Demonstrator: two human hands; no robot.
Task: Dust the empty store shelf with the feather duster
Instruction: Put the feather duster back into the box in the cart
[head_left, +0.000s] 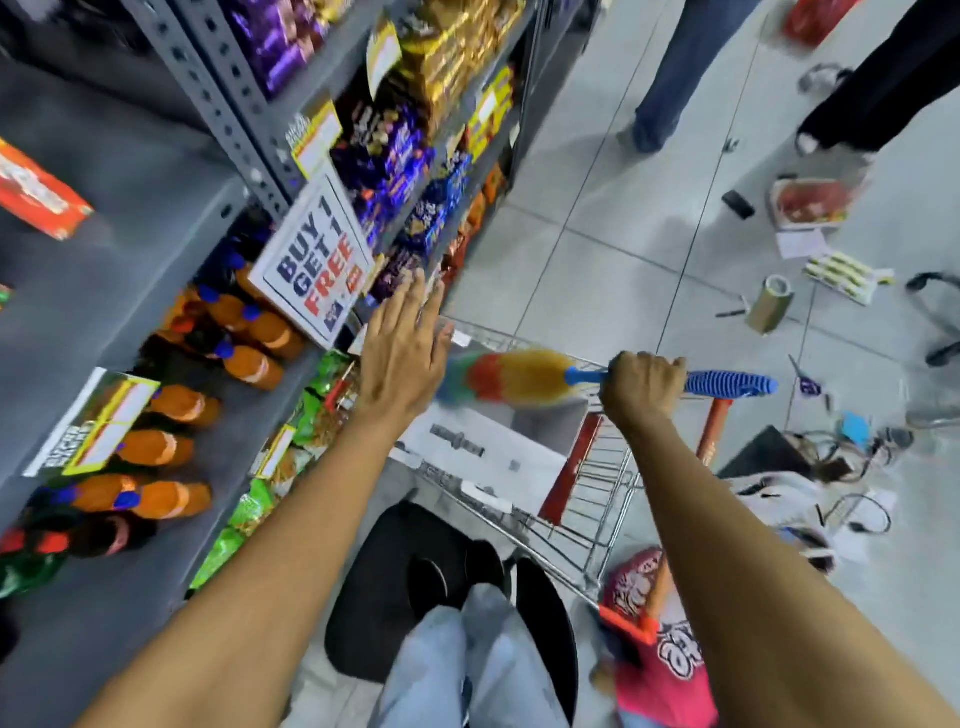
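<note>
Right hand (641, 387) fists the duster (524, 376) handle above the cart (597, 483); left hand (402, 358), fingers spread flat, reaches toward eleven o'clock, the shelf (130, 171).

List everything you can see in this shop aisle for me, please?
feather duster: one, rainbow head, blue handle, over the trolley
shopping trolley: one, wire with red trim, in the aisle
shelving: grey metal, left
orange bottles: several, lower left shelf
green packets: several, below the bottles
chocolate packs: many, purple and gold, upper shelves
promo sign: one, white, shelf edge
tape roll: one, brown, on the floor
left hand: open, empty
right hand: gripping the duster handle
</note>
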